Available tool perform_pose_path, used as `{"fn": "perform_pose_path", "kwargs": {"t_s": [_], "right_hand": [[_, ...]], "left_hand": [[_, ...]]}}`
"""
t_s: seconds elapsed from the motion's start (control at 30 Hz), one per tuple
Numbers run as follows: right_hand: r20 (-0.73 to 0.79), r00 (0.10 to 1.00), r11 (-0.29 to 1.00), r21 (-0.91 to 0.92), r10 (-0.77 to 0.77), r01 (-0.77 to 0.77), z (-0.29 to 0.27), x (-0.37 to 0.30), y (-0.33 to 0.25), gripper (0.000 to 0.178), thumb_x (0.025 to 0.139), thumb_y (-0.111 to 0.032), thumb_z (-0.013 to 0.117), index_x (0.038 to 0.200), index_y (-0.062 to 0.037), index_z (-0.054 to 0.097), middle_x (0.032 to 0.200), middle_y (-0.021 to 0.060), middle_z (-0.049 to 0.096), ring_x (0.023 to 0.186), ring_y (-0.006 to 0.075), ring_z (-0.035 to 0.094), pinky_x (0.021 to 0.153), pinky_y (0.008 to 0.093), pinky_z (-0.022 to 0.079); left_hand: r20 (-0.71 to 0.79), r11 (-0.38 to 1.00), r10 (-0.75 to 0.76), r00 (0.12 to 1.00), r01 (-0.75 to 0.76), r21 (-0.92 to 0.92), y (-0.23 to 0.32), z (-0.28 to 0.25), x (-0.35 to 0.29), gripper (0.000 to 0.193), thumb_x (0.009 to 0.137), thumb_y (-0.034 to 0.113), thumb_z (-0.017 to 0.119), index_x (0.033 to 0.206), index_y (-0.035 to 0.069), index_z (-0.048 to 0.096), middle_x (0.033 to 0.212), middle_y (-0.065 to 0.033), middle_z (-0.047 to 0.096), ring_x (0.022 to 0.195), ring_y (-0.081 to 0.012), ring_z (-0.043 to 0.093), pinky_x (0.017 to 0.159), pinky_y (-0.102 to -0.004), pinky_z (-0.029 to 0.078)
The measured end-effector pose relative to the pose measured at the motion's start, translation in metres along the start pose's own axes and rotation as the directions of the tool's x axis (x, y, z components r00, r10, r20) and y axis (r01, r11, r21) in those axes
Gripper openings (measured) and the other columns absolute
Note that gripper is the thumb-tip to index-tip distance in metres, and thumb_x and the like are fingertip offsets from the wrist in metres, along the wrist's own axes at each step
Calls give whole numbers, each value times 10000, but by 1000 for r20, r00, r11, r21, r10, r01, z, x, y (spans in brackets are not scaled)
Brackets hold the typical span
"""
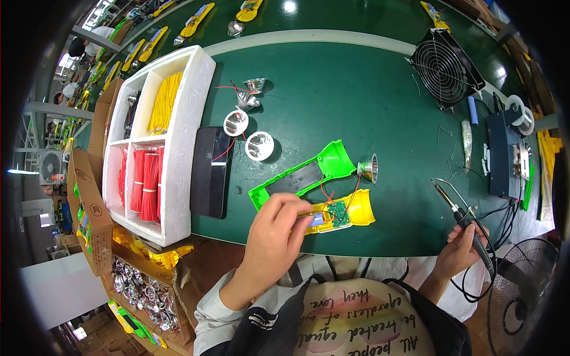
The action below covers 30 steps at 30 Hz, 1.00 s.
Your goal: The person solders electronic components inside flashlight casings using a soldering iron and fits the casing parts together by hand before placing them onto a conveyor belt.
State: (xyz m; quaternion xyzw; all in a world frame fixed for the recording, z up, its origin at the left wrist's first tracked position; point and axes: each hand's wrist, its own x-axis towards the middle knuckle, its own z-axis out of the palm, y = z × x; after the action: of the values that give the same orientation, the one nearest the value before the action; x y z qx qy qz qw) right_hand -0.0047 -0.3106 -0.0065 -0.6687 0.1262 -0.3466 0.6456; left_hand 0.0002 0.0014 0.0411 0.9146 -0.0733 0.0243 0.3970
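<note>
Yellow plastic half-shell [360,209] looks smooth; round silver reflector cup [259,146], metallic, mirror-glossy; white foam compartment box [180,154], matt; green tabletop [380,113], smooth.

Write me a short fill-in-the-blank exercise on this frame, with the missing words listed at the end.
1. The soldering iron is held in the person's ____ hand.
2. The green circuit board sits in the ____ casing half, by the left hand.
3. The bundled wires nearest the person in the foam box are ____.
4. The square-framed fan on the table is ____.

Missing words: right; yellow; red; black.
</note>
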Motion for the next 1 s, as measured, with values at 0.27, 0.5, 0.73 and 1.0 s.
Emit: {"fn": "perform_pose_path", "kwargs": {"t_s": [0.27,0.5,0.73,1.0], "right_hand": [[0,1000,1000,8,-12,12,-3,-1,2,110,908,-71,524,968,19,504,677,85,565,533,88,515,486,182,398],[-16,1000,1000,-10,1,-1,-11,-3,4,110,908,-73,531,969,15,508,681,86,569,537,89,520,484,180,393],[-20,1000,1000,-6,3,-3,-8,-4,2,104,909,-67,527,966,18,507,686,90,570,541,93,529,484,180,396],[-1,1000,1000,-12,-3,3,-7,-5,4,110,911,-59,524,973,29,498,691,102,571,544,97,538,479,178,405]], "left_hand": [[87,995,-12,996,3,100,1,0,10,86,816,3,591,872,5,527,880,-126,544,796,-295,542,691,-367,432],[38,995,97,995,-97,8,-5,5,-7,132,802,31,610,894,52,517,993,-93,569,869,-288,544,753,-391,409],[6,947,316,949,-315,61,-24,11,-18,166,725,65,687,848,80,577,1127,-96,572,1009,-306,545,852,-409,418],[-42,933,345,938,-337,125,-18,2,-6,156,696,48,695,835,88,635,1068,-53,602,947,-267,563,803,-382,439]]}}
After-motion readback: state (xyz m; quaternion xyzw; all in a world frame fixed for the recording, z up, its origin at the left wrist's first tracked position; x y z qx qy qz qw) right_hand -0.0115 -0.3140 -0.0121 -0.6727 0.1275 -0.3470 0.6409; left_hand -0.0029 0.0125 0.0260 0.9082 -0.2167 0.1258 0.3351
